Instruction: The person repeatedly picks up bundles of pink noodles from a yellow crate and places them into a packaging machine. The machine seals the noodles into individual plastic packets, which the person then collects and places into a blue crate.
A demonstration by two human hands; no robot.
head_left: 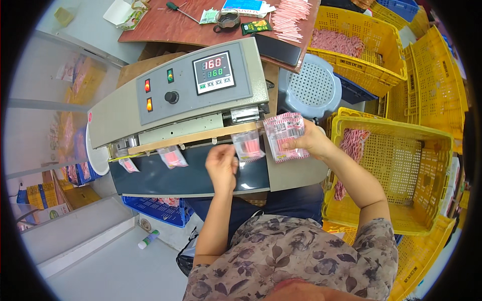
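The left hand (pixel 221 167) hangs over the dark belt (pixel 191 175) of the grey sealing machine (pixel 175 100), fingers curled loosely and just left of a small clear packet of pink sticks (pixel 248 146) that sits at the sealing slot; whether it touches that packet I cannot tell. The right hand (pixel 310 142), at the belt's right end, is clamped on a stack of unsealed packets (pixel 285 135). Two packets (pixel 173 157) already ride further left along the belt, so some are through, while the held stack and the pink sticks in the yellow crate (pixel 396 150) on the right remain, by my judgement.
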